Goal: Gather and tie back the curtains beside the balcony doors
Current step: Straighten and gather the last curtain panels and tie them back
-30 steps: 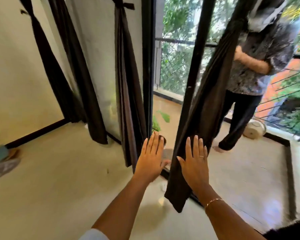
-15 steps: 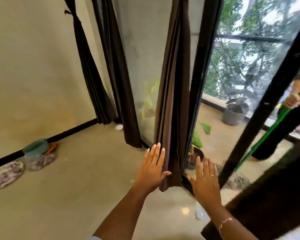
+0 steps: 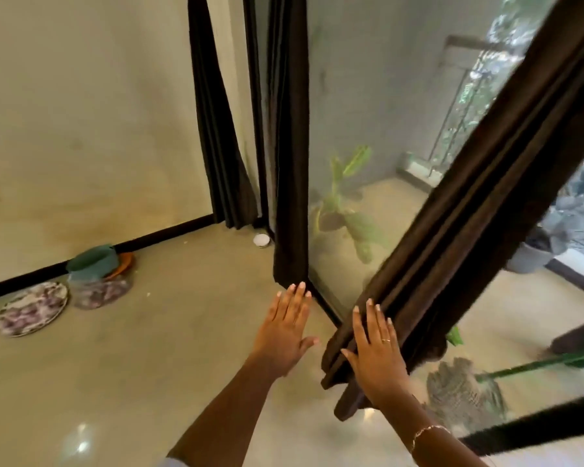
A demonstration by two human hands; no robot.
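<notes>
Both hands are held out flat here, nothing gripped yet. The right hand is laid with straight fingers against the lower end of the nearest curtain. That curtain hangs bunched in folds and slants across the view beside the glass door, so the flat palm is probably there to press the folds together before anything gets wrapped round them. The left hand is spread open too, with its fingertips up by the hem of the middle curtain; whether the cloth is actually touched can't be told. That one is left hanging straight down along the edge of the glass, and a third curtain is seen in the corner by the wall. No tie is visible anywhere low down, so the gathering looks barely started. Some plates are parked on the floor by the wall, well apart from the curtains, so nothing should get snagged.
</notes>
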